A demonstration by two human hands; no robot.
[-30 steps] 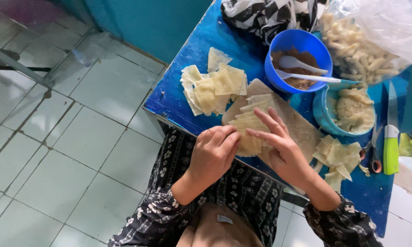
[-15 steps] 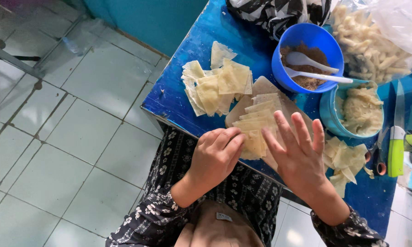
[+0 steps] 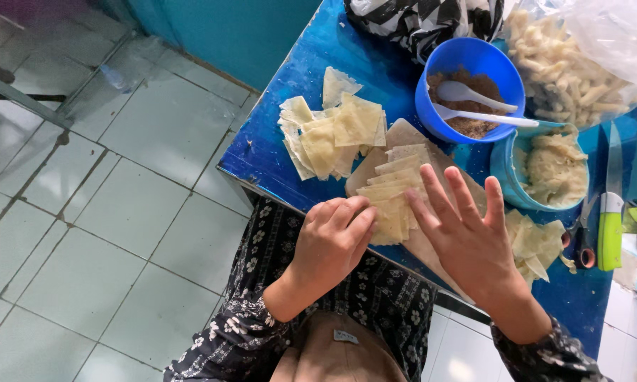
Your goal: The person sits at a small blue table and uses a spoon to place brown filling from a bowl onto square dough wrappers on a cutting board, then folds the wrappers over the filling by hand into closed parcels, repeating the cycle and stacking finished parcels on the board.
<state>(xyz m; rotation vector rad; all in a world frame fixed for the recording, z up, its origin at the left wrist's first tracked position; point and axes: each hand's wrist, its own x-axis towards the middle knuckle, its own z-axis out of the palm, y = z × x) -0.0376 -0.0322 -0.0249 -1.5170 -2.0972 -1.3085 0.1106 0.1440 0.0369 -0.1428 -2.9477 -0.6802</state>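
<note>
At the desk's (image 3: pixel 276 159) near edge, the left hand (image 3: pixel 332 240) pinches a dough wrapper (image 3: pixel 389 219); the right hand (image 3: pixel 467 237) hovers spread; many wrappers (image 3: pixel 332 134) remain unfilled.

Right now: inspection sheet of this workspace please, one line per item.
Surface: blue table, floury smears.
Job's things: wooden board carrying overlapping pale dough sheets.
Clutter: loose wrapper pile; blue bowl of brown filling with two white spoons; teal bowl of pale paste; clear bag of rolled pieces; green-handled knife; scissors.
Grippers: left hand curled on the sheets' near edge; right hand spread above the board.
Cables: nothing seen.
Surroundings: pale tiled floor, teal wall.
</note>
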